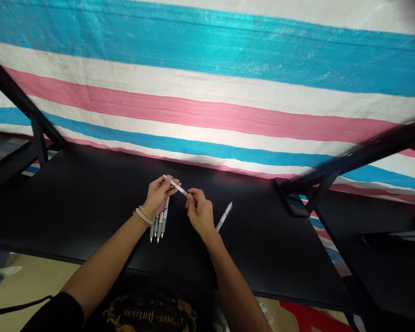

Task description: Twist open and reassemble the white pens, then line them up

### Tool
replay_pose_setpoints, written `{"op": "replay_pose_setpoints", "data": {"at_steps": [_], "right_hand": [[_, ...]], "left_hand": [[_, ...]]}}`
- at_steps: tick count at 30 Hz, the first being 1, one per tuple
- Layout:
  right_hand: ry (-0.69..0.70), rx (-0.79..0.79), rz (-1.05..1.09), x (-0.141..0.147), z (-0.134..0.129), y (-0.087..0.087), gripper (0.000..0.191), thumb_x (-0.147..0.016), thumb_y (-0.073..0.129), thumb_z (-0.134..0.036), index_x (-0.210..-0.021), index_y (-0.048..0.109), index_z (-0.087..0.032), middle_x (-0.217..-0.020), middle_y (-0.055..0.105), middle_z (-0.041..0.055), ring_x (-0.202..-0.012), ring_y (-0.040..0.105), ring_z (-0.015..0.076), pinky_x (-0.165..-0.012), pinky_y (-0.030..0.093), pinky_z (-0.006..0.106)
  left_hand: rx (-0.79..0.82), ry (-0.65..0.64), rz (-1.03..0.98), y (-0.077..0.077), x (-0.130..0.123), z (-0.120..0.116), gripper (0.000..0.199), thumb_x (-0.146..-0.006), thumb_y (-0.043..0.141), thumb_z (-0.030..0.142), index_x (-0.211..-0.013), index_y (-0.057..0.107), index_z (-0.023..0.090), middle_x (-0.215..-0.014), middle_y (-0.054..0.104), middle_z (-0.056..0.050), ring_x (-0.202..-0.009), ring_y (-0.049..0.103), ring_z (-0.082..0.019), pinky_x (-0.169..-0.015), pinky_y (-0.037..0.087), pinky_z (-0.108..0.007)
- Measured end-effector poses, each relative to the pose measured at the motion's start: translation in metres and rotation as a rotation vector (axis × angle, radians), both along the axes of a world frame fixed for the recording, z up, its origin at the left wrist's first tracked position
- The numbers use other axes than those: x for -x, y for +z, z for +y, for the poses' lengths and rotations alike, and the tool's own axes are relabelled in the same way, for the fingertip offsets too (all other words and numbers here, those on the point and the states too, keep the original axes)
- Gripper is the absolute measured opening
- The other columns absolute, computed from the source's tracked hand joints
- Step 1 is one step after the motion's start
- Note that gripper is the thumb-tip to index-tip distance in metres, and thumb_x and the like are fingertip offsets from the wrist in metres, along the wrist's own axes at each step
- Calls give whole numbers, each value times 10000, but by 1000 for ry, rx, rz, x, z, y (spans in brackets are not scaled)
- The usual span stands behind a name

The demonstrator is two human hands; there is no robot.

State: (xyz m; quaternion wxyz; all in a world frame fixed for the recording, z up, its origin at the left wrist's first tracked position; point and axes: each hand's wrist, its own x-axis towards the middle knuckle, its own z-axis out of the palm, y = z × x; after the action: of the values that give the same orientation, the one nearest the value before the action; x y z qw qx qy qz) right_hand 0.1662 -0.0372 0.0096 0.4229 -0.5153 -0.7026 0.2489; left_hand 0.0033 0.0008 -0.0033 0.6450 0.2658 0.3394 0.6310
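A white pen with a grey grip (179,188) is held between my two hands above the black table. My left hand (159,193) pinches its upper left end between thumb and fingers. The fingers of my right hand (199,211) close round its lower right end and cover the tip. Below my left hand lie several white-and-grey pens (160,224) side by side, tips toward me, their far ends partly hidden by that hand. Another white pen (224,216) rests alone on the table just right of my right wrist, which hides its near end.
The black table (72,198) carries dark metal frames at its left (38,124) and right (318,184). Behind it hangs a striped blue, white and pink sheet (207,110). Something red (307,316) is on the floor at the lower right.
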Motion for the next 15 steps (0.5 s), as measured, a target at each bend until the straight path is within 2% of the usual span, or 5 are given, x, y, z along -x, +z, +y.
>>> {"op": "replay_pose_setpoints", "data": {"at_steps": [3,6,9,12,15], "right_hand": [[-18,-17,-13,0,0,0,244,-959,491,-320,-1144,575,-185,-784,671,23,-648,635,149,-631,493,254],[31,21,-57,0,0,0,226,-968,470,-337,-1020,636,-192,-728,653,18,-598,604,139,-580,465,242],[91,59,-57,2,-1,1,261,-952,514,-381,-1103,618,-195,-760,661,15,-595,586,129,-553,451,232],[143,56,-9,4,-4,3,335,-935,552,-407,-1195,572,-197,-832,670,21,-669,605,132,-581,470,226],[139,58,13,5,-5,4,316,-950,529,-410,-1174,581,-193,-805,661,17,-646,594,125,-578,467,226]], "left_hand": [[-2,9,-1,-1,0,0,259,-816,738,335,-927,619,133,-969,702,-99,-957,697,-220,-947,530,-431],[5,-1,-29,4,-1,-1,250,-818,735,326,-927,609,139,-941,689,-84,-925,695,-209,-896,549,-393],[2,-37,-175,14,2,-3,228,-837,704,340,-917,585,162,-794,632,-15,-734,661,-126,-739,561,-284],[25,-137,-361,22,9,-5,285,-869,600,447,-796,532,180,-550,417,66,-427,429,-54,-428,398,-186],[82,-178,-406,23,15,-7,315,-853,530,426,-664,426,196,-471,224,90,-338,222,-53,-330,189,-197]]}}
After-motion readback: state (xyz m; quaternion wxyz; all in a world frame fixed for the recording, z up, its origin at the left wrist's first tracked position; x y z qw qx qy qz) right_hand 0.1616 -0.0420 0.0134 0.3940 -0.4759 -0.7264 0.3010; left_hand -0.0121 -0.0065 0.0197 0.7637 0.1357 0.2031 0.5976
